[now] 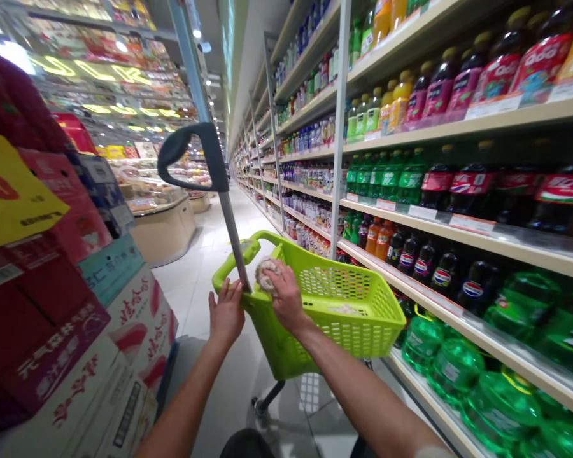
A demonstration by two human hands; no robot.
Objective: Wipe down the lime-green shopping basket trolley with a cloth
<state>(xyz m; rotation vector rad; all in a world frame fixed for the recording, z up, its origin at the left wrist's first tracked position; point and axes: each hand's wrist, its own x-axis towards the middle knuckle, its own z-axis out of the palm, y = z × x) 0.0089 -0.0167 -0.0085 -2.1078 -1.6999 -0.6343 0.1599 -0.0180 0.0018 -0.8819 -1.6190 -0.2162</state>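
Observation:
In front of me stands a lime-green shopping cart [286, 346] with a perforated basket, a metal pole and a dark grey handle [218, 162] on top. My left hand [227, 313] rests on the cart's rear rim beside the foot of the pole, its fingers stretched out. A crumpled whitish cloth [266, 273] is bunched in my right hand [286, 296], which presses it against the basket's rear inner edge just right of the pole. Something pale and flat [346, 310] shows on the basket floor; its kind is unclear.
Shelves [410, 213] of bottled drinks run along the right, with large green bottles [463, 362] low down near the cart. Stacked cartons [138, 318] stand close on the left. A tiled aisle [248, 213] stretches ahead past a rounded display counter [169, 229].

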